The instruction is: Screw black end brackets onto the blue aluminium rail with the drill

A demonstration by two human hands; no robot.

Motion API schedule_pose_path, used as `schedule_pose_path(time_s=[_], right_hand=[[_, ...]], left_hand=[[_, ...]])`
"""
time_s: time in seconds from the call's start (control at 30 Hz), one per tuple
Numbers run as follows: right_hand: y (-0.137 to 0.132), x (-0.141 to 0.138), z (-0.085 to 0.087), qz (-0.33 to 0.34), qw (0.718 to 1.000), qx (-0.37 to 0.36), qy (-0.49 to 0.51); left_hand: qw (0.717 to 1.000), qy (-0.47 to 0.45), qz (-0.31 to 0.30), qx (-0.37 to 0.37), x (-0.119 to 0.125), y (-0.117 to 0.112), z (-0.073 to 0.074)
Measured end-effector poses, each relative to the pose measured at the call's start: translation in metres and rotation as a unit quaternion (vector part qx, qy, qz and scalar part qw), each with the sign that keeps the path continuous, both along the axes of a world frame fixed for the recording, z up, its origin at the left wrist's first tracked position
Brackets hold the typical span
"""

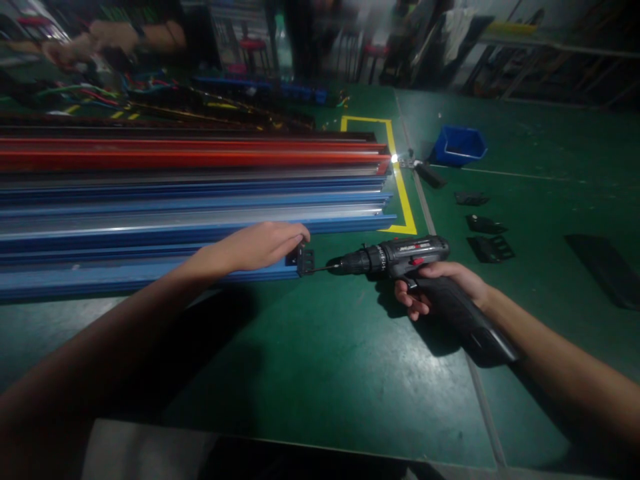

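Note:
My right hand (440, 283) grips a black cordless drill (400, 259), held level with its bit pointing left into a small black end cap (305, 260). The cap sits on the end of the nearest blue metal rail (125, 273). My left hand (265, 243) rests on the end of that rail, fingers curled over the cap and pressing it in place. The rail lies on a green table (325, 373).
Several long blue and red rails (200, 160) lie side by side behind the near one. Loose black end caps (490, 248) and a blue bin (459, 145) sit to the right. Yellow tape (400, 180) marks the table. Another person's hands (95, 40) work at the far left.

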State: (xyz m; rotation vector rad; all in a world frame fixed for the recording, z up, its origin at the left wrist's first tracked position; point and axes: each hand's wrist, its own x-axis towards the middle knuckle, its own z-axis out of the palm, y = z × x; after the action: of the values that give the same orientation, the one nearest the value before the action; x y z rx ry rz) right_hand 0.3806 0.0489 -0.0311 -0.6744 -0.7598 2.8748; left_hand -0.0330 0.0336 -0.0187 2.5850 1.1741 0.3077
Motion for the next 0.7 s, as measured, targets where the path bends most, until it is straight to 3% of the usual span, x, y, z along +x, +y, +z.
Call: schedule_pose_path(time_s=[0.7], right_hand=[[0.0006, -0.0005, -0.0012, 0.002, 1.000, -0.020, 0.007]], left_hand=[[1.000, 0.002, 0.010, 0.007, 0.0003, 0.0015, -0.0021]])
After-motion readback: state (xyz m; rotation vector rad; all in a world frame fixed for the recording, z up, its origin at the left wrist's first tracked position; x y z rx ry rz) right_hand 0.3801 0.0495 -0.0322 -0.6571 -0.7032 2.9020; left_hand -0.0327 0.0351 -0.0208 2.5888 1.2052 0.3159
